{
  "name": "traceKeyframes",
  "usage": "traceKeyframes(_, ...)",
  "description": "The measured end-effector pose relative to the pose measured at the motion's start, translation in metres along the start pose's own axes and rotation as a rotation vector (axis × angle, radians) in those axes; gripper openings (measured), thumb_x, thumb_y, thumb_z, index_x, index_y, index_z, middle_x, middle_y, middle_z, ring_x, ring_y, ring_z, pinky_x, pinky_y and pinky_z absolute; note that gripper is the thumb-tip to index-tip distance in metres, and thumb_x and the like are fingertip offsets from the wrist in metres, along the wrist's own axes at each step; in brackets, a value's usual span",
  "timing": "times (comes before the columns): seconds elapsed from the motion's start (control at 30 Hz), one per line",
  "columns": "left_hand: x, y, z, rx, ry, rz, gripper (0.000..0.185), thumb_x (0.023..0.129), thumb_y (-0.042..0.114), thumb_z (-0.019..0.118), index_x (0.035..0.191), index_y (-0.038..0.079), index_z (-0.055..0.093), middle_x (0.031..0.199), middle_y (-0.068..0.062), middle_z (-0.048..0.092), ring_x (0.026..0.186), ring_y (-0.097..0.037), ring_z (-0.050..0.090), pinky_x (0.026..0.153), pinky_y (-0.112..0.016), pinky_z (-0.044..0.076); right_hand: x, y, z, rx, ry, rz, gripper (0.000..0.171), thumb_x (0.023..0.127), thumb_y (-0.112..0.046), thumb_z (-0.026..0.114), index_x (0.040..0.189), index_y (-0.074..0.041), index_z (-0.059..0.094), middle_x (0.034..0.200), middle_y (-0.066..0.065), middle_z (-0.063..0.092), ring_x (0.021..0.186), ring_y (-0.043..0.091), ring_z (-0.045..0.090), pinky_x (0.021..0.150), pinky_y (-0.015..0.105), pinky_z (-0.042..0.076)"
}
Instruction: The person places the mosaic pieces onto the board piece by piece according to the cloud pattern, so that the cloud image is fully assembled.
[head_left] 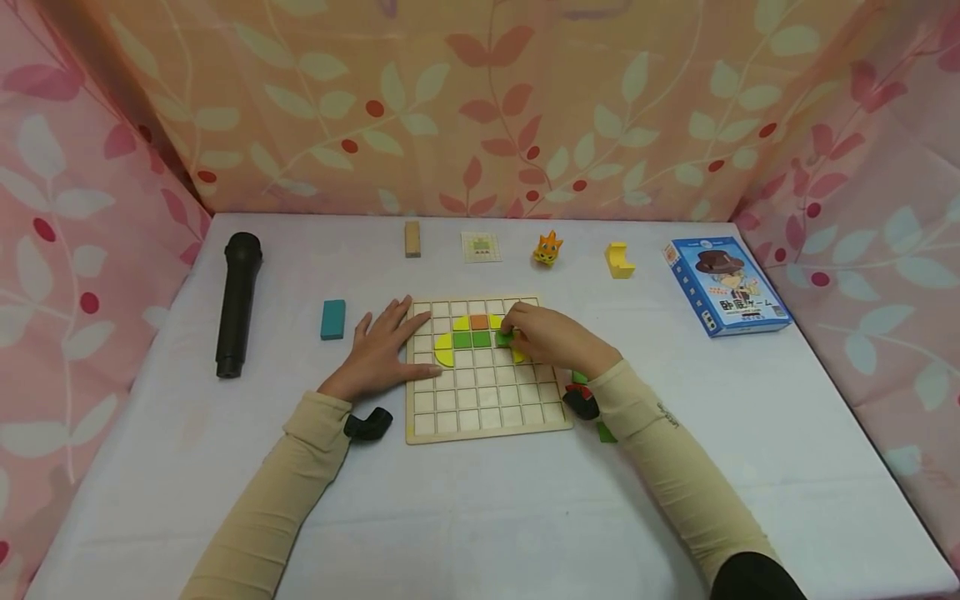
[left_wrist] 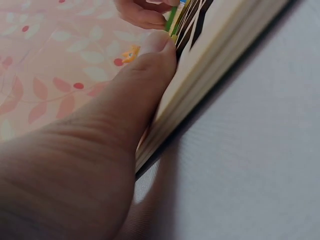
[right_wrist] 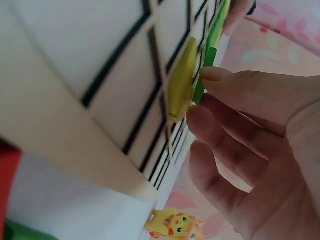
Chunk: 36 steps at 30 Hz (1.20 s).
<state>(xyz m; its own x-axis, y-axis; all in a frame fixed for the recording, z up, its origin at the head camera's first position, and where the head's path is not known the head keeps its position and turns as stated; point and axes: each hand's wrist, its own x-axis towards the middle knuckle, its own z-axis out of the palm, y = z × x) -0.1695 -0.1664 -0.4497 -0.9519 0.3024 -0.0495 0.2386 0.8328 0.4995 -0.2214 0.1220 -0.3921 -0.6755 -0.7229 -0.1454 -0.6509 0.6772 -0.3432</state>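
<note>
A wooden grid board (head_left: pixel 487 398) lies on the white table, with green square tiles (head_left: pixel 471 339), an orange tile (head_left: pixel 478 322) and yellow curved tiles (head_left: pixel 444 350) in its upper cells. My right hand (head_left: pixel 558 335) pinches a green tile (right_wrist: pixel 204 75) between thumb and fingers, just above the board's upper right part. Beside that tile in the right wrist view is a yellow curved tile (right_wrist: pixel 182 82). My left hand (head_left: pixel 381 350) rests on the board's left edge, fingers spread and straight, its thumb (left_wrist: pixel 145 70) lying along the board.
Loose green and red tiles (head_left: pixel 579 388) lie right of the board, partly under the right wrist. Behind the board stand a wooden block (head_left: pixel 412 239), a patterned card (head_left: pixel 481 247), an orange-yellow figurine (head_left: pixel 547 249) and a yellow piece (head_left: pixel 619 260). A microphone (head_left: pixel 239 304), teal block (head_left: pixel 333 319) and blue box (head_left: pixel 726 286) flank it.
</note>
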Motion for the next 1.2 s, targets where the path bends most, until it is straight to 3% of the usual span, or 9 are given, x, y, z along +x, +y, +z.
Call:
traceKeyframes(0.8, 0.001, 0.000, 0.000, 0.001, -0.009, 0.000, 0.093, 0.076, 0.065, 0.067, 0.151, 0.024, 0.030, 0.162, -0.008, 0.007, 0.149, -0.028, 0.000, 0.114, -0.057, -0.004, 0.005, -0.003, 0.003, -0.061, 0.005, -0.014, 0.023, 0.092, -0.015, 0.066, 0.113, -0.008, 0.066, 0.110, 0.002, 0.060, 0.093, 0.014, 0.059, 0.086, 0.031, 0.051)
traceKeyframes(1.03, 0.003, -0.002, 0.000, 0.017, -0.016, -0.001, 0.093, 0.077, 0.067, 0.065, 0.152, 0.024, 0.029, 0.162, -0.008, 0.006, 0.149, -0.028, 0.000, 0.114, -0.057, -0.004, -0.023, -0.001, -0.015, 0.050, 0.030, 0.078, 0.027, 0.092, -0.017, 0.065, 0.118, -0.011, 0.063, 0.115, 0.000, 0.058, 0.096, 0.015, 0.058, 0.085, 0.034, 0.052)
traceKeyframes(1.2, 0.004, -0.003, 0.001, 0.023, -0.021, -0.003, 0.093, 0.077, 0.068, 0.065, 0.152, 0.025, 0.029, 0.162, -0.007, 0.005, 0.149, -0.027, -0.001, 0.114, -0.057, -0.003, -0.052, 0.011, -0.022, 0.063, 0.034, 0.139, 0.027, 0.091, -0.016, 0.066, 0.117, -0.010, 0.064, 0.111, 0.001, 0.061, 0.095, 0.017, 0.058, 0.082, 0.034, 0.053)
